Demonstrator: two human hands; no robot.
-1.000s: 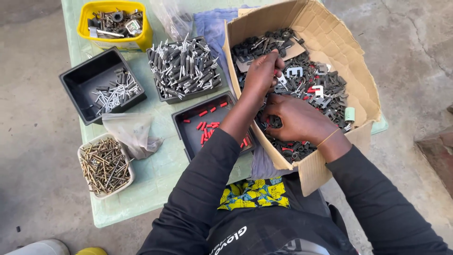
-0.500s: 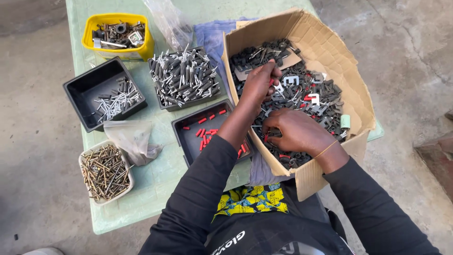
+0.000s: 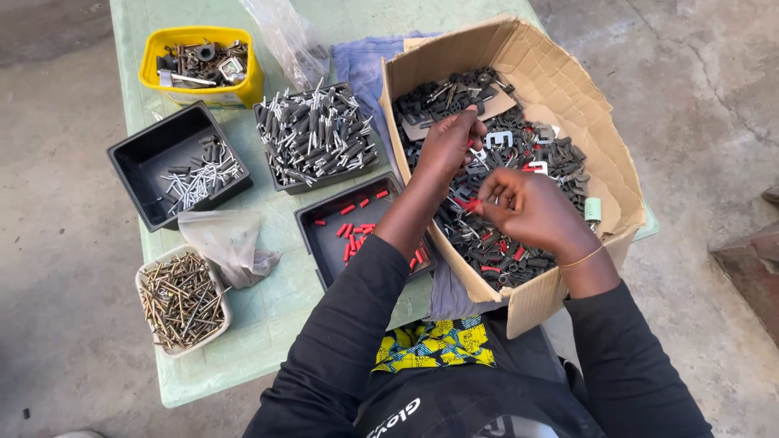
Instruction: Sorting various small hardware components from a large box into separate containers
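Observation:
An open cardboard box on the green table holds a heap of small black, red and white parts. Both my hands are inside it. My left hand is near the box's left wall, fingers bunched and curled down on some small parts. My right hand hovers just above the heap nearer to me, its fingertips pinched on a small red plug. Left of the box, a black tray holds several red plugs.
A black tray of grey pins, a black tray with a few silver pieces, a yellow tub of mixed hardware and a white tub of brass screws stand on the table. Crumpled plastic bags and a blue cloth lie between them.
My right hand has lifted from the near part of the heap and moved toward the left hand, fingers now pinched. My left hand has stayed at about the same spot.

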